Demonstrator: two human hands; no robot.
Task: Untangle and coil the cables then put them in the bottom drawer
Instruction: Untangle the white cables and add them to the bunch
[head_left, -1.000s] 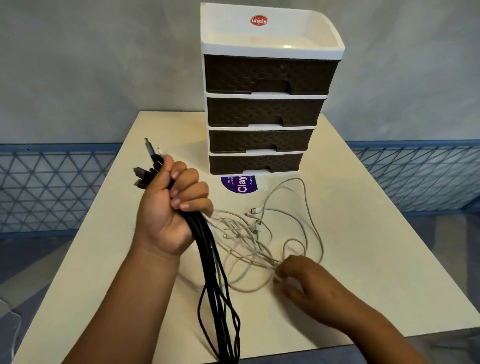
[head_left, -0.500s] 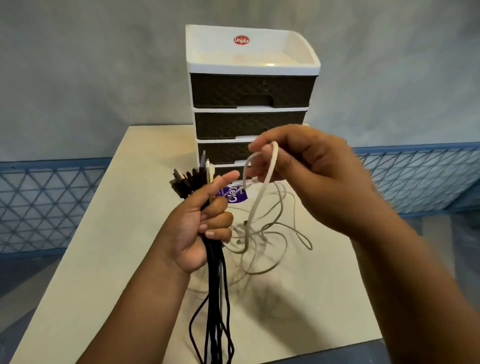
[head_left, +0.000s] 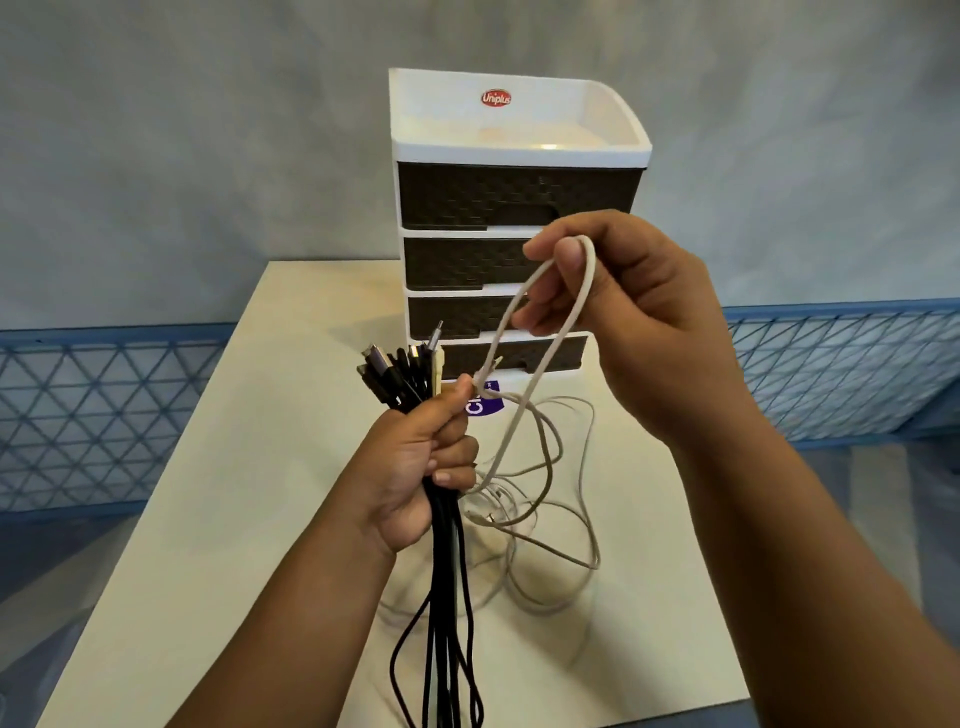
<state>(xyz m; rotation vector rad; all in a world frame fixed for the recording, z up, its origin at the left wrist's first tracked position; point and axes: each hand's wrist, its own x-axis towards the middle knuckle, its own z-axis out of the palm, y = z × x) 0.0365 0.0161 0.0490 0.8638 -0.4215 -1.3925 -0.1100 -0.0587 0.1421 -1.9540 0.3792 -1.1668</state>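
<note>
My left hand (head_left: 421, 467) grips a bundle of black cables (head_left: 447, 597) upright, plug ends fanned out above the fist and the strands hanging down past the table's front edge. My right hand (head_left: 618, 322) is raised in front of the drawer unit and pinches a loop of white cable (head_left: 524, 364). One end of that loop reaches my left thumb. The other white cables (head_left: 550, 509) lie tangled on the table below. The bottom drawer (head_left: 519, 353) of the white and brown unit is closed, partly hidden by the cables and my hands.
The four-drawer unit (head_left: 514, 197) stands at the far middle of the cream table (head_left: 218, 519), with an open white tray on top. A purple label (head_left: 485, 408) lies in front of it. Blue lattice railing (head_left: 98, 410) runs behind the table on both sides.
My right hand went from the white tangle on the table up to chest height with a white loop pinched in it. My left hand with the black bundle shifted right, toward the drawers.
</note>
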